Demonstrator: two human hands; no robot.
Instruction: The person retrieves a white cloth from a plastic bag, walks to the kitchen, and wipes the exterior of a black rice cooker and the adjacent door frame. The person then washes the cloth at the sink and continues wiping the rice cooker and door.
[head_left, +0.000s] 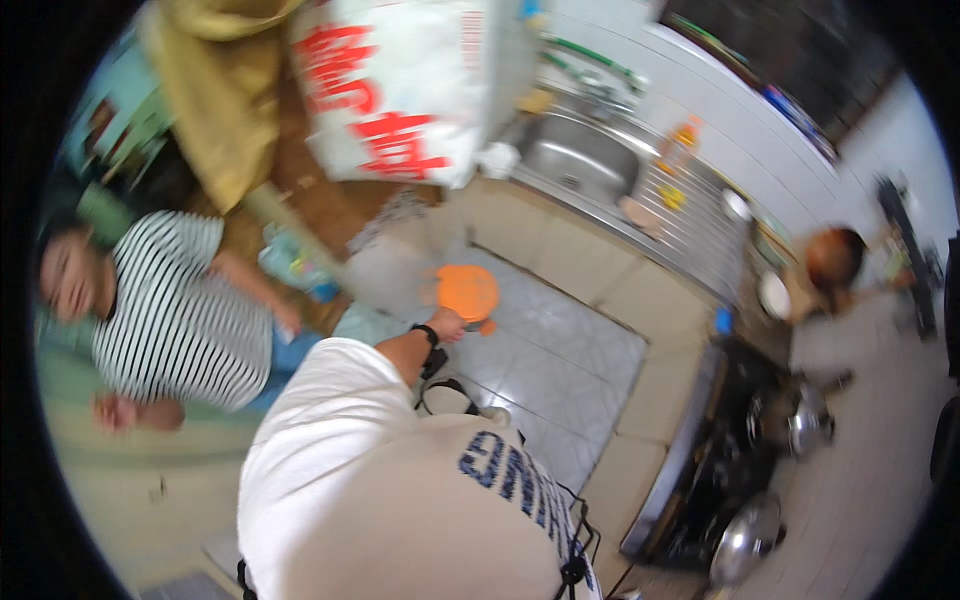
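Note:
My left hand (448, 324), with a black band on its wrist, is at the near edge of a round orange plastic item (467, 291). Its fingers look closed on that edge. Blur hides what kind of item it is. Beneath it spreads a grey tiled floor (551, 341). A light-coloured shoe (444, 397) shows past my shirt front. My right hand is out of view.
A person (187, 307) in a striped shirt stands at the left. A steel sink (577, 150) holds a counter corner, with a bottle (679, 146) beside it. A gas stove (697, 450) carries a pot (810, 420) and a lidded pan (746, 540). A white printed sack (397, 90) hangs behind.

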